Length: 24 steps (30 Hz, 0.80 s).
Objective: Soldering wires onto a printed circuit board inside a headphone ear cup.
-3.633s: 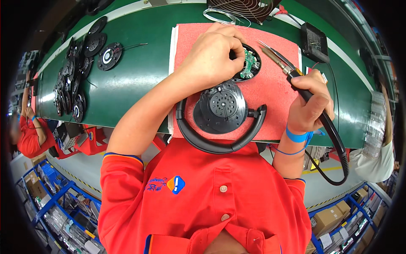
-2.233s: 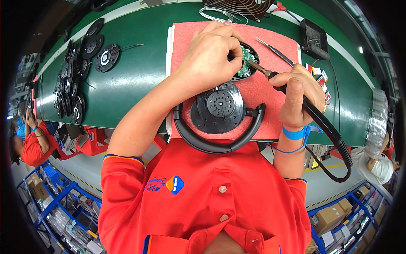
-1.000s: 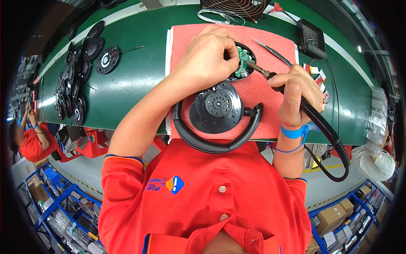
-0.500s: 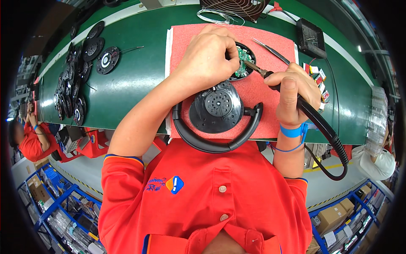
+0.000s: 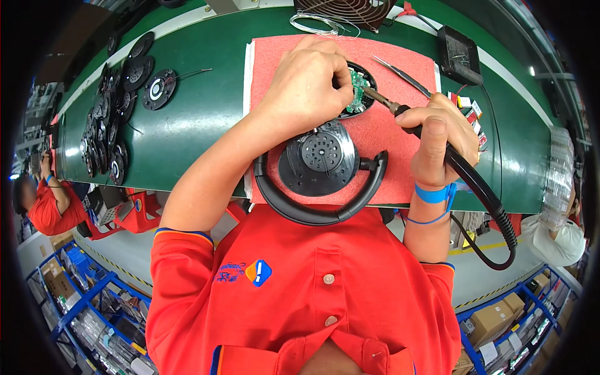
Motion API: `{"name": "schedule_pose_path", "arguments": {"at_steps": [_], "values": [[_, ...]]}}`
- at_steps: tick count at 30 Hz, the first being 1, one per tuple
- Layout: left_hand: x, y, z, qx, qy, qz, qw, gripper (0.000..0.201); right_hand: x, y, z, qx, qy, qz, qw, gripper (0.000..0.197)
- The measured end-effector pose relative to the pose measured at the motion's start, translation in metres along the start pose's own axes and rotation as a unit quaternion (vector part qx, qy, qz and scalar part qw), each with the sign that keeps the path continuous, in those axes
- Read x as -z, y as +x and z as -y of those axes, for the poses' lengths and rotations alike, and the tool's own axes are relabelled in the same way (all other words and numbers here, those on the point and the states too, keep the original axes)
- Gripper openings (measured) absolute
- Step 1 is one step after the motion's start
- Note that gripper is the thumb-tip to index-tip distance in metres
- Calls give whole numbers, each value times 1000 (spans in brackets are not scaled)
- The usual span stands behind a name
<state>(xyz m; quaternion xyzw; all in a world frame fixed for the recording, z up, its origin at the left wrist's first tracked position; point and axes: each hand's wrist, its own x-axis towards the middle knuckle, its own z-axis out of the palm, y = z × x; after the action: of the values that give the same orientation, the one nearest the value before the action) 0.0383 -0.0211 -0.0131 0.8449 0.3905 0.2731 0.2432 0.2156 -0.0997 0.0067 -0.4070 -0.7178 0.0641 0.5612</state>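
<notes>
My right hand (image 5: 442, 134) grips a soldering iron (image 5: 464, 164), its tip at the right part of a green circuit board (image 5: 358, 94). That board sits inside a round black earcup. My left hand (image 5: 315, 81) is closed in a pinch at the board's left edge; what its fingertips hold, if anything, is hidden behind the hand. Nearer to me lies the other black earcup (image 5: 322, 156) with a perforated disc, joined to a curved black headband (image 5: 312, 212). All of this rests on a pink foam mat (image 5: 400, 56). A pair of tweezers (image 5: 403, 76) lies on the mat beyond my right hand.
Many loose black speaker discs (image 5: 109, 125) are heaped on the green bench (image 5: 194, 125) at left. A fan (image 5: 350, 9) and a coil of solder wire (image 5: 315, 25) stand at the back. At right are a black tray (image 5: 459, 56) and several small batteries (image 5: 472, 112).
The soldering iron and my right hand have shifted slightly to the right, the tip moving a little across the board. My left hand has stayed almost still.
</notes>
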Motion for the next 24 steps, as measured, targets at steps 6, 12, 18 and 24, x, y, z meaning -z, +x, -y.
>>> {"name": "schedule_pose_path", "arguments": {"at_steps": [6, 12, 18, 24], "values": [[1, 0, -1, -1, -3, 4, 1000, 7, 2, 0, 0, 1, 1, 7, 1000, 39], [-1, 0, 8, -42, -83, -36, 995, 7, 3, 0, 1, -2, 0, 6, 1000, 40], [4, 1, 7, -27, -119, 2, 992, 9, 3, -2, 1, -13, 5, -6, 1000, 41], [5, 4, 9, -60, -89, 29, 994, 9, 4, -2, 0, -15, 2, 5, 1000, 42]]}}
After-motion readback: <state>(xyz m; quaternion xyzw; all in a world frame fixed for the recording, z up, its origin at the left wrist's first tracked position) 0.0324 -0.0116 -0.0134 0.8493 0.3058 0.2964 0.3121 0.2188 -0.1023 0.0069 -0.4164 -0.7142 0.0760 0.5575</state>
